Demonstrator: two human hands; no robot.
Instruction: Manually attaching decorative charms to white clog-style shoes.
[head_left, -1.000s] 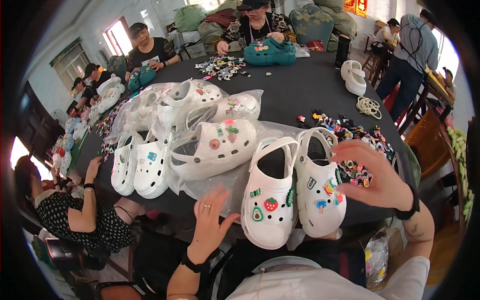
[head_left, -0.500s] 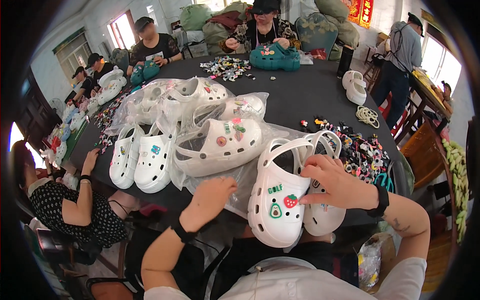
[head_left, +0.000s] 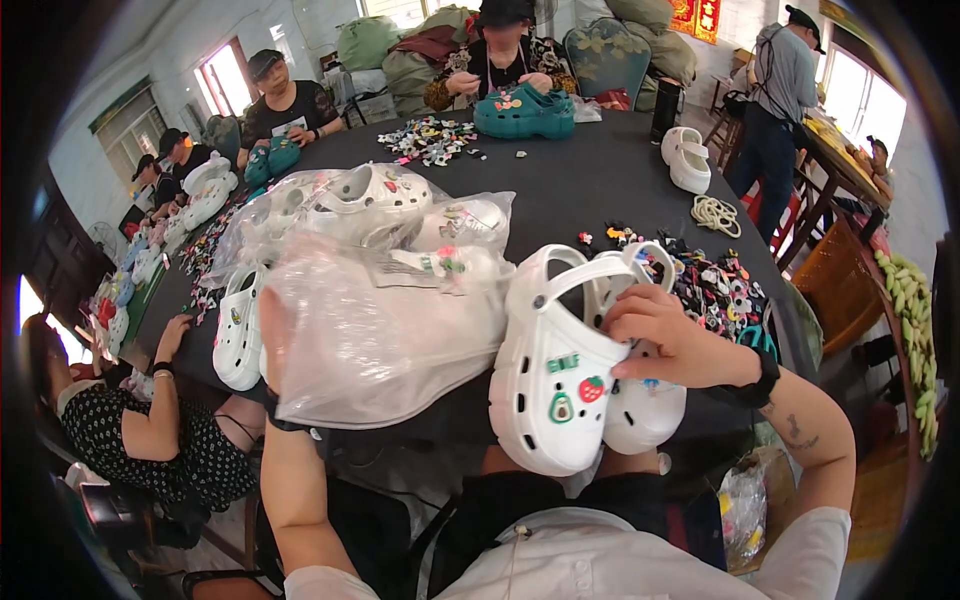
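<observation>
Black tbl [head_left: 600, 185], near edge: white clogs [head_left: 540, 345], toes near, heels far, long axis approx near-far.
Smooth, rounded, holed; R hand [head_left: 655, 335] clamped at left one's opening. L hand [head_left: 273, 335] well apart, at wrinkled clear plastic bag [head_left: 390, 340]; grip hidden, can't tell.

The right hand [head_left: 662, 338] grips a white clog [head_left: 545, 410] by its opening, beside a second clog [head_left: 643, 418], while a clear plastic bag [head_left: 385, 345] partly hides the left hand [head_left: 274, 325].
</observation>
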